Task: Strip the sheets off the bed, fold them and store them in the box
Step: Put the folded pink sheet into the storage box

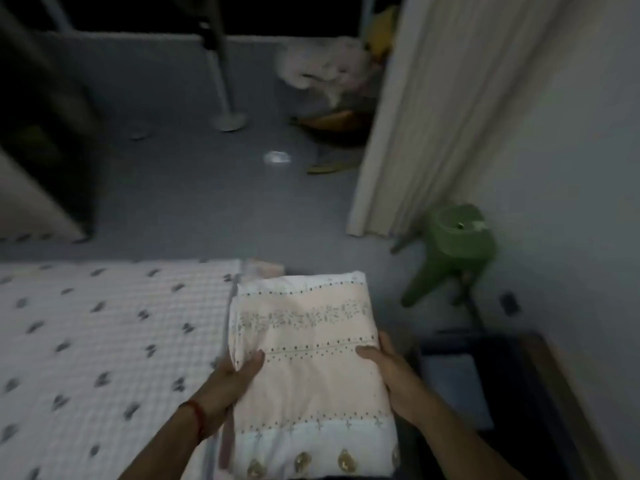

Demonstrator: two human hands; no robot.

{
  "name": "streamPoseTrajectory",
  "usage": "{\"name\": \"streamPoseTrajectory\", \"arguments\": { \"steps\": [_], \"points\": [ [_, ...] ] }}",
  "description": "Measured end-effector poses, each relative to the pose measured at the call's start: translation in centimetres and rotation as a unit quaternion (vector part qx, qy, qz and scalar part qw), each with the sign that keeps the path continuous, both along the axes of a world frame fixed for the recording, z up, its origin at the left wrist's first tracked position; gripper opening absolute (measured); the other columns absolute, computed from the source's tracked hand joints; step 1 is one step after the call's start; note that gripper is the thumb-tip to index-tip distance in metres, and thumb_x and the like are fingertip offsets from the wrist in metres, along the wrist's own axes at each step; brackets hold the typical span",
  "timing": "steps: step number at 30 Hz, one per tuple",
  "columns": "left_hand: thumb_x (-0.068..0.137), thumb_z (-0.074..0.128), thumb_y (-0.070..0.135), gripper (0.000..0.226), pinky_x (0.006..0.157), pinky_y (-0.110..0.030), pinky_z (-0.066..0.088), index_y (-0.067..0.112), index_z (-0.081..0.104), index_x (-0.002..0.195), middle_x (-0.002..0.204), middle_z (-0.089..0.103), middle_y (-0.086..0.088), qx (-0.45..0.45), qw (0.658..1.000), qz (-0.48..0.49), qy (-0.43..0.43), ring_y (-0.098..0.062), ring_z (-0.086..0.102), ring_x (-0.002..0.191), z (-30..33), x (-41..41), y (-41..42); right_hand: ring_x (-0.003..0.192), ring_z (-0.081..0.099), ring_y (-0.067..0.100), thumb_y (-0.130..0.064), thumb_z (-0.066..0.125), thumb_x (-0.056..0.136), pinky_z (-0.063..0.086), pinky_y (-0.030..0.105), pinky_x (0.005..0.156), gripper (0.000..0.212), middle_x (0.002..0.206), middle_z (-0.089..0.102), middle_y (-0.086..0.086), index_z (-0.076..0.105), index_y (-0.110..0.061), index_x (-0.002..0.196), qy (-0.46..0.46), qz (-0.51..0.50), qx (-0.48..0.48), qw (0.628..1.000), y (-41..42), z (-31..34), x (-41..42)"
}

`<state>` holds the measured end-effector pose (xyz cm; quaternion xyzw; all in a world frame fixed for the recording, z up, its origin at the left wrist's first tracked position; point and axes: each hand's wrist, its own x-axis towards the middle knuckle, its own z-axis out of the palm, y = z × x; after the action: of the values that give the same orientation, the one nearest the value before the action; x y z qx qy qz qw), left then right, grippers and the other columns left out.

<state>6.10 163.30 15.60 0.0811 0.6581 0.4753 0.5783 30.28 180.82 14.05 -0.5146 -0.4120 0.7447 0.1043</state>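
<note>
Folded sheet (304, 348) gripped by left hand (228, 379), right hand (391, 372), beside mattress edge (221, 341).

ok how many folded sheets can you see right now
1. The folded sheet, pale pink with white patterned borders, is held between the left hand and right hand, beside the mattress edge. The dark box lower right is too dim to check for others.

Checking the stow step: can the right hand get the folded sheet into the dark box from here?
Probably yes. The right hand grips the folded sheet beside the box, whose open top shows nothing blocking it.
</note>
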Motion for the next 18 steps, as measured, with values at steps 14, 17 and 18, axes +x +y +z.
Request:
{"name": "streamPoseTrajectory", "arguments": {
  "steps": [14, 17, 18],
  "points": [
    [0.07, 0.079, 0.036, 0.078, 0.102, -0.052, 0.051, 0.04, 0.045, 0.14, 0.135, 0.063, -0.001, 0.014, 0.845, -0.523, 0.107, -0.028, 0.062, 0.119, -2.1, 29.6, 27.6, 0.111, 0.063, 0.03, -0.059, 0.061, 0.092, 0.058, 0.052, 0.09, 0.07, 0.132, 0.057, 0.003, 0.037, -0.026, 0.149, 0.015, -0.531, -0.089, 0.843, -2.5, -7.4, 29.3],
    [0.082, 0.072, 0.041, 0.062, 0.101, -0.036, 0.048, 0.039, 0.045, 0.137, 0.133, 0.06, 0.005, -0.002, 0.802, -0.576, 0.161, -0.022, 0.058, 0.121, -5.4, 34.7, 30.9, 0.106, 0.062, 0.03, -0.056, 0.058, 0.095, 0.056, 0.053, 0.091, 0.066, 0.124, 0.056, 0.004, 0.038, -0.022, 0.148, -0.006, -0.556, -0.145, 0.819, -1.5, -11.1, 31.9],
    [0.088, 0.07, 0.039, 0.059, 0.097, -0.03, 0.047, 0.036, 0.045, 0.141, 0.135, 0.059, 0.004, -0.011, 0.788, -0.591, 0.173, -0.02, 0.056, 0.119, -7.4, 36.3, 32.4, 0.107, 0.062, 0.03, -0.055, 0.058, 0.096, 0.055, 0.055, 0.094, 0.064, 0.125, 0.056, 0.005, 0.039, -0.022, 0.148, -0.014, -0.571, -0.15, 0.807, -0.9, -12.9, 32.7]
  ]
}}
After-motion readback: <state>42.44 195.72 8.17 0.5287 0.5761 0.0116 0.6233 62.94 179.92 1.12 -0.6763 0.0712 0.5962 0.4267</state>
